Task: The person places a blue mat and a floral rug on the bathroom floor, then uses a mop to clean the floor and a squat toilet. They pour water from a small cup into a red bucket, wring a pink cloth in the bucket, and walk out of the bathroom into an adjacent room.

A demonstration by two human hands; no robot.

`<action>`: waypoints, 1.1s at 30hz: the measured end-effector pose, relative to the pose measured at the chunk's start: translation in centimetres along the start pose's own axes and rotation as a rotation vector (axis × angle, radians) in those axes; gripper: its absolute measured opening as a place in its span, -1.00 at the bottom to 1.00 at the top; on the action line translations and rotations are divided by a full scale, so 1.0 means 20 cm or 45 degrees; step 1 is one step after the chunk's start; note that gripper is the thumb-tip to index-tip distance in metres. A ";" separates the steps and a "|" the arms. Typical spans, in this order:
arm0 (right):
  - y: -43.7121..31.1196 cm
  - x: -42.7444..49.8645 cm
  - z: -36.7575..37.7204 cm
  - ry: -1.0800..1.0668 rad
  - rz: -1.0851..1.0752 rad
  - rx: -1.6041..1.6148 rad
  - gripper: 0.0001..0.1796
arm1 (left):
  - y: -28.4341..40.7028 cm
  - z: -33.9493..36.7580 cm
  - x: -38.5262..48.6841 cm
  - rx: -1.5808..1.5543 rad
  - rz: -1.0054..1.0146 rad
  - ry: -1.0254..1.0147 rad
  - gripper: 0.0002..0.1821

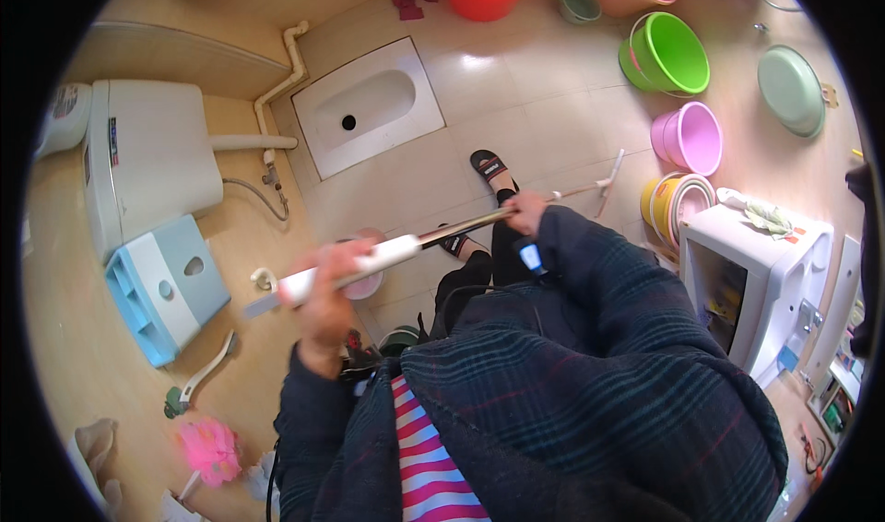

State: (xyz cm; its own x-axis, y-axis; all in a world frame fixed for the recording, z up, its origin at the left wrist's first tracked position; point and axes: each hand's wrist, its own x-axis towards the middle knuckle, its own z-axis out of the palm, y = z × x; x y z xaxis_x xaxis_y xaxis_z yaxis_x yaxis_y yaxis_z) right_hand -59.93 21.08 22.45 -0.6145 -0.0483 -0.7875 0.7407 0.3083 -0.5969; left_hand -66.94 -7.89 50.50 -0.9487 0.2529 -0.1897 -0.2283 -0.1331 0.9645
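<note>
I hold a long-handled tool point(453, 228) slantwise in front of my body. It has a shiny metal pole and a thick white grip, and looks like a floor squeegee. My left hand point(328, 294), slightly blurred, wraps the white grip near its end. Further along, my right hand point(527, 212) is closed around the metal pole. The far end carries a thin bar-shaped head point(610, 182) over the tiled floor, to the right of my feet. Whether that head touches the floor I cannot tell. Below the pole, my sandals point(489, 167) stand on the tiles.
A squat toilet point(430, 111) is set in the floor ahead. Green point(630, 59), violet point(665, 138) and yellow point(653, 200) buckets line the right side, before a white washbasin cabinet point(726, 235). On the left wall are a cistern point(159, 149), a blue-and-white box point(169, 287) and a brush point(207, 370).
</note>
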 end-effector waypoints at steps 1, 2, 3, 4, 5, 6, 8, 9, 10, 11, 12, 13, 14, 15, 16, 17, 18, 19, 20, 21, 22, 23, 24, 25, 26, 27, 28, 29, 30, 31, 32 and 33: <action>-0.07 -0.04 0.04 -0.131 -0.130 -0.579 -0.78 | 0.11 -0.10 -0.03 0.148 0.072 0.042 -0.84; -0.25 0.04 0.26 -0.181 0.083 -0.137 -0.79 | 0.23 -0.21 -0.06 0.222 0.141 0.032 -0.81; -0.45 0.07 0.45 -0.201 0.303 0.552 -0.80 | 0.38 -0.29 -0.15 0.164 0.151 0.112 -0.76; -0.64 0.09 0.62 -0.215 0.535 1.141 -0.81 | 0.52 -0.38 -0.24 0.242 0.257 0.159 -0.76; -0.78 0.06 0.74 -0.162 0.484 1.193 -0.83 | 0.63 -0.44 -0.32 0.238 0.337 0.227 -0.77; -0.93 0.02 0.86 -0.243 0.319 1.292 -0.85 | 0.72 -0.48 -0.42 0.318 0.410 0.388 -0.78; -1.19 -0.04 0.97 -0.201 0.228 1.672 -0.88 | 0.81 -0.55 -0.57 0.444 0.559 0.494 -0.77; -1.28 -0.08 0.97 -0.172 0.160 1.927 -0.91 | 0.83 -0.58 -0.64 0.487 0.580 0.569 -0.77; -1.30 -0.14 0.95 -0.099 0.224 1.947 -0.92 | 0.85 -0.60 -0.67 0.476 0.628 0.449 -0.76; -1.31 -0.20 0.93 -0.098 0.198 1.992 -0.93 | 0.88 -0.64 -0.68 0.335 0.607 0.254 -0.79; -1.29 -0.26 0.91 -0.155 0.134 2.054 -0.94 | 0.86 -0.65 -0.66 0.302 0.619 0.359 -0.78; -1.23 -0.30 0.88 -0.089 0.163 2.059 -0.96 | 0.83 -0.66 -0.63 0.235 0.621 0.582 -0.76; -1.14 -0.32 0.83 -0.114 0.201 2.045 -0.94 | 0.79 -0.66 -0.56 0.196 0.545 0.409 -0.76; -0.99 -0.35 0.77 -0.214 0.183 2.070 -0.93 | 0.73 -0.66 -0.47 0.081 0.474 0.200 -0.76; -0.85 -0.35 0.71 -0.114 0.253 1.972 -0.84 | 0.64 -0.63 -0.38 -0.058 0.415 -0.003 -0.75; -0.69 -0.35 0.63 -0.134 0.319 2.011 -0.83 | 0.51 -0.57 -0.31 0.184 0.425 0.084 -0.76; -0.59 -0.31 0.58 0.196 0.546 2.004 -0.82 | 0.40 -0.51 -0.25 0.180 0.254 0.209 -0.77; -0.47 -0.28 0.51 0.235 0.578 1.996 -0.88 | 0.26 -0.44 -0.20 -0.220 0.088 0.449 -0.76; -0.38 -0.25 0.46 0.194 0.701 2.002 -0.88 | 0.16 -0.39 -0.14 -0.076 0.099 0.327 -0.75; -0.34 -0.20 0.44 0.285 0.908 2.088 -0.88 | 0.10 -0.37 -0.10 -0.175 0.029 0.159 -0.74; -0.35 -0.15 0.45 0.389 1.123 2.157 -0.83 | 0.10 -0.36 -0.10 -0.075 -0.084 0.212 -0.73; -0.38 -0.11 0.49 0.299 1.073 2.142 -0.84 | 0.13 -0.37 -0.11 -0.030 0.076 0.232 -0.73; -0.45 -0.08 0.56 0.215 1.029 2.126 -0.84 | 0.20 -0.40 -0.13 0.058 0.155 0.283 -0.73; -0.54 -0.07 0.64 0.138 0.985 2.114 -0.84 | 0.31 -0.45 -0.15 0.153 0.212 0.333 -0.73; -0.65 -0.07 0.74 0.061 0.938 2.104 -0.84 | 0.44 -0.50 -0.18 0.066 0.275 0.332 -0.73; -0.77 -0.08 0.84 -0.017 0.892 2.096 -0.84 | 0.58 -0.55 -0.23 -0.038 0.331 0.296 -0.73; -0.90 -0.10 0.92 -0.094 0.836 2.097 -0.84 | 0.70 -0.58 -0.27 0.014 0.426 0.289 -0.73; -1.02 -0.11 0.97 -0.218 0.761 2.118 -0.84 | 0.79 -0.58 -0.32 0.042 0.509 0.189 -0.73; -1.13 -0.12 0.99 -0.209 0.629 2.010 -0.85 | 0.85 -0.57 -0.37 0.077 0.578 0.224 -0.72; -1.23 -0.13 1.00 -0.306 0.457 1.943 -0.87 | 0.90 -0.55 -0.40 0.071 0.648 0.203 -0.72; -1.34 -0.12 0.99 -0.337 0.424 1.913 -0.90 | 0.91 -0.53 -0.43 0.170 0.687 0.268 -0.72; -1.38 -0.15 0.98 -0.317 0.379 1.886 -0.93 | 0.91 -0.50 -0.47 0.225 0.712 0.267 -0.73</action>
State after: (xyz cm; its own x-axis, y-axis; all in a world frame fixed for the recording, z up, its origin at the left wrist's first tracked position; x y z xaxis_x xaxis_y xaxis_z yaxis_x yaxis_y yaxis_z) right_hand -73.18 -5.82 38.30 -0.4517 -0.3578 -0.8173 0.5142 -0.8530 0.0893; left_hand -64.37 -22.30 68.00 -0.9411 -0.0052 0.3380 0.3381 -0.0260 0.9408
